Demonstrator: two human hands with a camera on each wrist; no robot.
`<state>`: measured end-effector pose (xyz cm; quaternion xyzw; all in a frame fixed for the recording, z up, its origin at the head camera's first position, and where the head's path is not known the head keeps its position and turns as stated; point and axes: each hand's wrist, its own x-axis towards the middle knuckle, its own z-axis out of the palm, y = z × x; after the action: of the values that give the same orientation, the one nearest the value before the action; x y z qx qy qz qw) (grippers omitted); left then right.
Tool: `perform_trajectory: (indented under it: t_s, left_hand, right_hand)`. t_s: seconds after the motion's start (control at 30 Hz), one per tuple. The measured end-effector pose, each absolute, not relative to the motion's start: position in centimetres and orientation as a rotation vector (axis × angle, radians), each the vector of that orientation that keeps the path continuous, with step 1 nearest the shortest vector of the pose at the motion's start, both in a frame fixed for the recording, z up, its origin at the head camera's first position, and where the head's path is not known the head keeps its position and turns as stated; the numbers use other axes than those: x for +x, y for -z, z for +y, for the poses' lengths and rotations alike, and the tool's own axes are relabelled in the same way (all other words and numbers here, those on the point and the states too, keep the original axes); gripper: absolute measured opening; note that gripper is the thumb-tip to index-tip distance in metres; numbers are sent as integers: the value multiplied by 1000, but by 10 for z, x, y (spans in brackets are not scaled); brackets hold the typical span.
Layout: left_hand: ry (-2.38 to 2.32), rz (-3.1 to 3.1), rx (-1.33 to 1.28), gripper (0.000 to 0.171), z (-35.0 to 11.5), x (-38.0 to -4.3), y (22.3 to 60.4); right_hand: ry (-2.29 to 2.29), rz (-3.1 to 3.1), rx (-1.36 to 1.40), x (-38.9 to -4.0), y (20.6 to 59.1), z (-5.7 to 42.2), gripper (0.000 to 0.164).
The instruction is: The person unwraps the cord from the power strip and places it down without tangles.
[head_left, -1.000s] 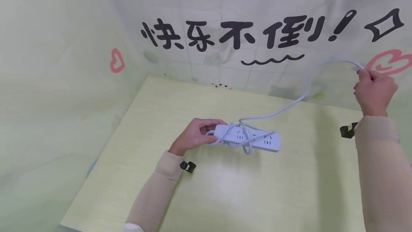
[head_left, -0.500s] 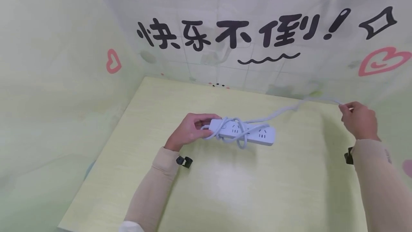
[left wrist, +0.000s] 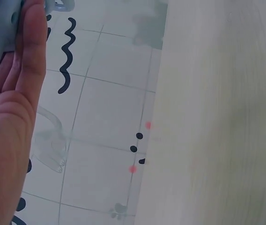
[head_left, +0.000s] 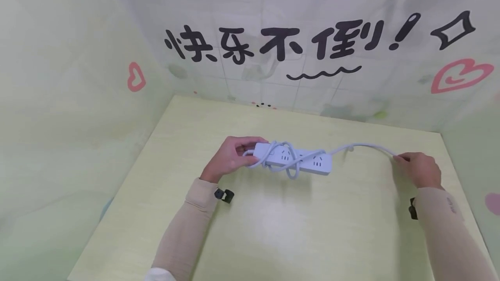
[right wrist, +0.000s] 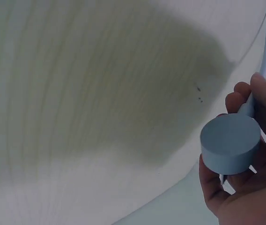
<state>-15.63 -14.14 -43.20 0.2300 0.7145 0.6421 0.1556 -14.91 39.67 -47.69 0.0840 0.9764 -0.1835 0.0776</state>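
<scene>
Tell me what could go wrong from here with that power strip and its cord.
First, the cord crosses itself in loops around the power strip; if the right hand pulls on it, those loops might tighten into a snarl.
Second, the left hand grips the strip only at one end, so a tug could twist it or make it slip onto the table.
</scene>
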Motion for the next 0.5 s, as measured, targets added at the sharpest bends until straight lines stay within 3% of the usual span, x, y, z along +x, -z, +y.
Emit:
perform_trajectory:
  t_s: [0.23, 0.5]
  left_hand:
    - [-1872, 2046, 629, 45, -143, -160, 432]
    - [-1880, 2061, 643, 44, -142, -164, 430]
  right_hand:
    - [560, 2910, 307, -147, 485, 390, 43]
    - [558, 2967, 116, -156, 475, 369, 38]
